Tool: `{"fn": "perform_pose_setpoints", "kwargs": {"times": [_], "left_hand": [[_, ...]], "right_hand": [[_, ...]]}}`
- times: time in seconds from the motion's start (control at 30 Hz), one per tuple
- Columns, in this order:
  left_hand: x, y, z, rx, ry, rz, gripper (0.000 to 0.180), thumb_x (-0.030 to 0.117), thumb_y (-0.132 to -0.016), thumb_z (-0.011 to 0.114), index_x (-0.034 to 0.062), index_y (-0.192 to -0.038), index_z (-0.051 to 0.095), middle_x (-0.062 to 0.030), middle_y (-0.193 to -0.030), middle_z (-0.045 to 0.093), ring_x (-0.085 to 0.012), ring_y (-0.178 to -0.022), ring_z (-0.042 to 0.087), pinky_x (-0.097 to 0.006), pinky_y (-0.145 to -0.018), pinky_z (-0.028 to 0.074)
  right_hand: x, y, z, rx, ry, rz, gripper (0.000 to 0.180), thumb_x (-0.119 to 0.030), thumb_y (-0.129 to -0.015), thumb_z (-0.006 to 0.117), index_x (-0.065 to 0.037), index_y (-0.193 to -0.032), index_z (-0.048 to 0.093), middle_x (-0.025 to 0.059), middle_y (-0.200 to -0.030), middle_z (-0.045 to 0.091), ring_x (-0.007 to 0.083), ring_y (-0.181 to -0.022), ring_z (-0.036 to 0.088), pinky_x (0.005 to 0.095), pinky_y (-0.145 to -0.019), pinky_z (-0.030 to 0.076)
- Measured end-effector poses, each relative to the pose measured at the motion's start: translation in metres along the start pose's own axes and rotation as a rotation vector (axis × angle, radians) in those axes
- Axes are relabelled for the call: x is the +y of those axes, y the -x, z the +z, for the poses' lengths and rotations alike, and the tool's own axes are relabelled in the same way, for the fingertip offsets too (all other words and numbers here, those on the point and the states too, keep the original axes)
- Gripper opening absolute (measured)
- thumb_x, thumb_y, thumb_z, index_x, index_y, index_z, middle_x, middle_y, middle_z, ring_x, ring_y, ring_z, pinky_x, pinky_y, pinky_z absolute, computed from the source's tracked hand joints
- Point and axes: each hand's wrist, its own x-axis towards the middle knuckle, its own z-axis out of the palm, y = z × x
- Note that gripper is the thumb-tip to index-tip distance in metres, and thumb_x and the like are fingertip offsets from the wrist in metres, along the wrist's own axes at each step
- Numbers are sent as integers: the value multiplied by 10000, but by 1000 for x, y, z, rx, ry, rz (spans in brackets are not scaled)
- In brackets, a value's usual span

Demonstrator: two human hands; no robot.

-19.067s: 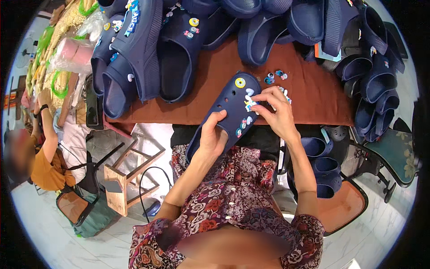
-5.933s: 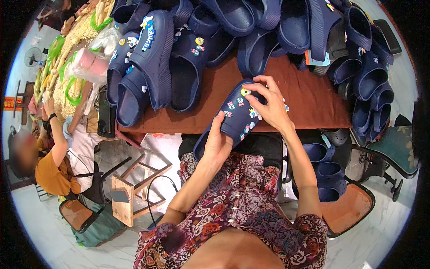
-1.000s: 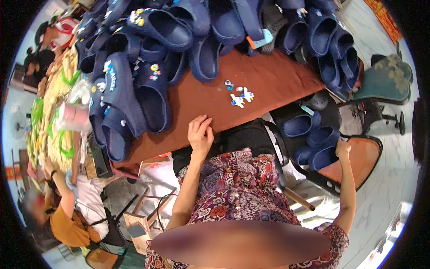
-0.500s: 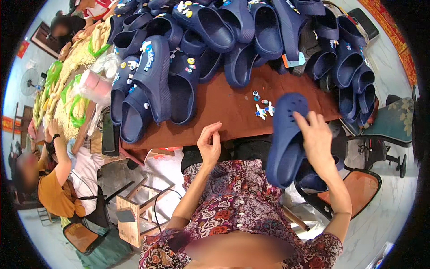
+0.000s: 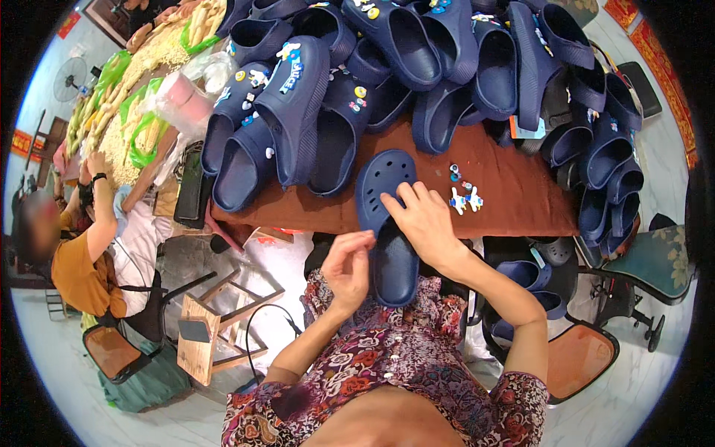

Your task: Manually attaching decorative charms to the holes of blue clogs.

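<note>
A plain dark blue clog [image 5: 394, 272] with round holes in its toe is held in front of me at the table's front edge, toe pointing away. My right hand [image 5: 426, 227] grips it from the right, fingertips over the holed upper. My left hand [image 5: 347, 272] is close beside the clog's left side, fingers loosely bent and apart; whether the fingertips touch it I cannot tell. Right of the clog, small white-and-blue shoe charms [image 5: 466, 199] and a few tinier ones [image 5: 455, 173] lie on the brown cloth [image 5: 521, 201].
Blue clogs decorated with charms [image 5: 298, 112] are piled across the back of the table. More clogs [image 5: 521, 276] sit low at my right beside an orange-seated chair [image 5: 581, 361]. A wooden stool [image 5: 199, 339] stands at lower left. Another person [image 5: 86, 261] works by corn cobs [image 5: 141, 141].
My right hand has brought the clog leftward to the middle, in front of me. My left hand has come up next to it. The view has shifted slightly.
</note>
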Motion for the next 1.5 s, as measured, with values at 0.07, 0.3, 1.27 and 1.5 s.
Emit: {"fn": "perform_pose_setpoints", "kwargs": {"times": [0.07, 0.3, 1.27, 1.5], "left_hand": [[-2, 7, 4, -102, -12, -28, 199, -66, -929, 488, -38, -1080, 616, -136, -1107, 610, -172, -977, 614, -289, -867, 498], [-22, 6, 23, -210, 64, -329, 392, -59, -923, 477, -41, -1313, 438, -134, -1301, 522, -207, -1235, 503, -337, -1075, 369], [-62, -53, 53, 61, 783, -788, 490, 289, -916, 581, -17, -1288, 490, -108, -1320, 539, -226, -1227, 491, -376, -1092, 317], [-56, -64, 57, 115, 999, -848, 528, 239, -901, 565, -29, -1336, 434, -153, -1346, 513, -275, -1241, 485, -403, -1081, 342]], "right_hand": [[0, -6, 10, 29, -44, 25, 333, -124, -759, 586, -69, -1085, 627, 63, -924, 522, 225, -892, 530, 334, -705, 435], [10, -11, 27, 164, -344, 128, 343, -140, -772, 661, -73, -1107, 631, 74, -978, 541, 260, -909, 544, 368, -742, 472], [60, 92, 51, 396, -540, 759, 195, -45, -903, 559, -32, -1079, 641, 144, -1000, 606, 300, -966, 592, 371, -863, 459], [108, 105, 52, 201, -336, 662, 236, -24, -890, 549, -63, -1104, 639, 121, -1073, 571, 314, -999, 547, 397, -878, 444]]}}
